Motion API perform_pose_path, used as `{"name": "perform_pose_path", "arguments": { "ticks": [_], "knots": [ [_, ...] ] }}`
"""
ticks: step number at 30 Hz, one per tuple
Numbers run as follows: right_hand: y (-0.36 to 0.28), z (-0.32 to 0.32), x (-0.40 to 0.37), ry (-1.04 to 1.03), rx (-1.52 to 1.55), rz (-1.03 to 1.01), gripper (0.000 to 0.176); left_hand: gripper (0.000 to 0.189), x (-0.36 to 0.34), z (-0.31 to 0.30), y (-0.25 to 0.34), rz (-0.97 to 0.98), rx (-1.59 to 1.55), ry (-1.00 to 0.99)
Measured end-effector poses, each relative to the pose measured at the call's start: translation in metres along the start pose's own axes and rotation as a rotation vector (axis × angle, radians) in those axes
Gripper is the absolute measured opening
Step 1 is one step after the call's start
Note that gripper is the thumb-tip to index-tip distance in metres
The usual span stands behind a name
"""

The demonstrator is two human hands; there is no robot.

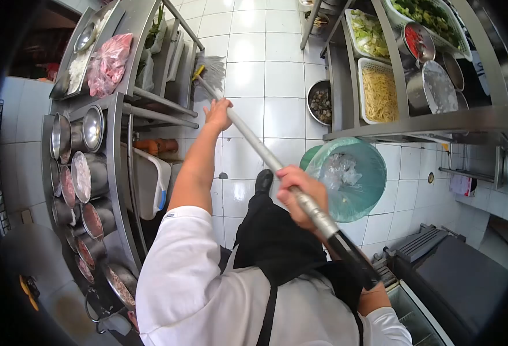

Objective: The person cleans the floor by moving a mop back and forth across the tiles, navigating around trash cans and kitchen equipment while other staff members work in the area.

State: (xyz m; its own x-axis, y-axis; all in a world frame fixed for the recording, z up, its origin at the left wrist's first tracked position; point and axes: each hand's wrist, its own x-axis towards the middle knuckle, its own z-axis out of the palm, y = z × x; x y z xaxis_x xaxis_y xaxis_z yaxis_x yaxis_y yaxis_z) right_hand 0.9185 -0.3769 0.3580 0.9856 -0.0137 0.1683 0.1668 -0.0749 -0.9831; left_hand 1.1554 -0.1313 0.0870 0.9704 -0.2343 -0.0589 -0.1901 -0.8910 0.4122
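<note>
The person is mopping the white tiled floor (248,46), and the job is looking partway through at best. The mop head (210,70) is pressing on the tiles far out at 11 o'clock, right beside the foot of the steel rack (115,144) of pots. I cannot tell which tiles are wet. A dark speck (223,175) is showing on the tiles nearer the body, so the stretch between the rack and the bin (357,190) at 2 o'clock probably needs more passes.

Both hands are gripping the mop (265,155). The left hand (218,114) is closing around the shaft low down with the arm reaching out straight. The right hand (301,193) is wrapping around it higher up, just below the black grip (352,259).

The mop is running as a long grey metal pole, slanting from 4 o'clock up to 11 o'clock. Its head is looking like a pale, stringy bundle with a yellow collar, fanning out on the floor.
</note>
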Motion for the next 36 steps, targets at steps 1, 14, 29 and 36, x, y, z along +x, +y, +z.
{"name": "perform_pose_path", "arguments": {
  "ticks": [1,14,29,36],
  "knots": [
    [0.003,0.001,-0.009,-0.034,0.042,0.05,0.017,0.02,-0.007,0.0,0.003,-0.053,0.036,0.022],
    [-0.199,-0.188,-0.127,0.054,0.24,-0.542,0.023,0.027,-0.243,0.012,0.287,0.227,-0.455,0.228],
    [-0.29,-0.245,-0.222,-0.484,0.542,-0.655,0.03,0.024,-0.415,0.038,0.384,0.676,-0.726,-0.161],
    [-0.193,-0.171,-0.244,-0.059,0.415,-0.583,0.032,0.013,-0.371,0.037,0.224,0.479,-0.404,-0.11]
  ]
}}
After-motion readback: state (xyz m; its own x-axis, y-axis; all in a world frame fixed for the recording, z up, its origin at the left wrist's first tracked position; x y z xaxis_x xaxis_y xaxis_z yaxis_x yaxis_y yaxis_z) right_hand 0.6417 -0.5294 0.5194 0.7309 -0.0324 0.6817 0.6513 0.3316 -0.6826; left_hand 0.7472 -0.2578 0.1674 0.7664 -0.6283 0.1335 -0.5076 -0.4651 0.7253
